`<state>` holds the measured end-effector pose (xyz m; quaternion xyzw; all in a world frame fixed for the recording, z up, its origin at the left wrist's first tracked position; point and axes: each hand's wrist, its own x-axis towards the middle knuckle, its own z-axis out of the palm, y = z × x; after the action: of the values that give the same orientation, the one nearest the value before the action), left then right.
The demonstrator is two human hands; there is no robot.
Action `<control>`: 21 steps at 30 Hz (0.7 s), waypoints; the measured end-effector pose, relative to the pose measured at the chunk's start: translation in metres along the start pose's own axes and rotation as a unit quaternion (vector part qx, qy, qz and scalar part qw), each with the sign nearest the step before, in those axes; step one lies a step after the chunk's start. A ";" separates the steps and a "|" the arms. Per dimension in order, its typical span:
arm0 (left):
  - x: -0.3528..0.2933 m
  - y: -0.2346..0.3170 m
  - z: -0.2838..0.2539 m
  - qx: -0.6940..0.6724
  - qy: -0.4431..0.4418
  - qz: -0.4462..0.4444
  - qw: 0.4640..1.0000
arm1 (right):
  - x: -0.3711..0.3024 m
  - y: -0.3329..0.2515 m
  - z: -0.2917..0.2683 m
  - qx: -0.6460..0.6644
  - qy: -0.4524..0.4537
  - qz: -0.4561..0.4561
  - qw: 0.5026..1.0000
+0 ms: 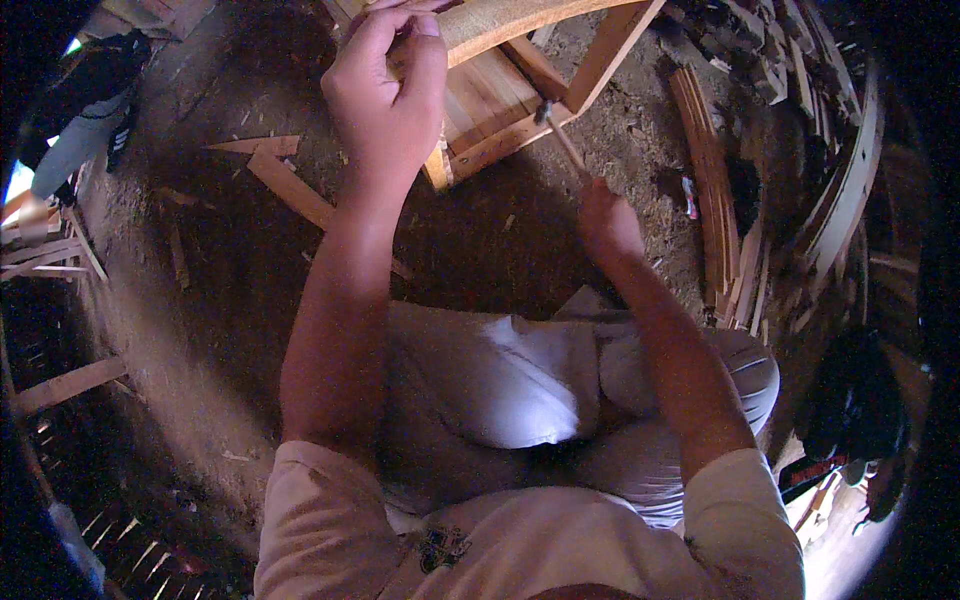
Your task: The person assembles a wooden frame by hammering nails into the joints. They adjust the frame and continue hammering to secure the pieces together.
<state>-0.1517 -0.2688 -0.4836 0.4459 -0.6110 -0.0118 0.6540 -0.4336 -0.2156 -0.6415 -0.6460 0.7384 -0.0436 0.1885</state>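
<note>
A light wooden frame (490, 110) with a slatted panel and a curved top rail (525, 22) stands at the far edge, partly cut off by the view. My left hand (385, 95) is closed on the left part of that curved rail, its thumb and fingers bent over it. In my right hand (610, 222) is the handle of a hammer (566, 148). The hammer's dark head is at the lower rail of the frame, close to the right corner where an upright joins it; whether it touches the wood I cannot tell.
Offcuts (290, 185) lie on the dirt floor (220, 240) at left. Curved wooden strips (708, 180) are stacked to the right, with more scrap wood (785, 60) behind. A person's leg (85, 135) shows at the far left. Dark cloth (855, 410) lies at the right.
</note>
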 end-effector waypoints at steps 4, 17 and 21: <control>0.001 0.006 -0.007 -0.025 -0.017 -0.037 0.999 | -0.009 -0.027 -0.022 0.092 0.036 0.007 0.995; -0.003 0.023 0.000 -0.044 -0.014 0.000 0.999 | 0.013 0.039 0.014 -0.005 0.042 -0.055 0.998; -0.014 0.012 -0.019 -0.026 -0.030 -0.044 0.998 | -0.007 0.024 -0.030 -0.062 0.023 -0.197 0.978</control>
<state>-0.1465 -0.2433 -0.4848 0.4543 -0.6095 -0.0696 0.6459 -0.4654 -0.2108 -0.6194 -0.7882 0.6019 -0.0495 0.1186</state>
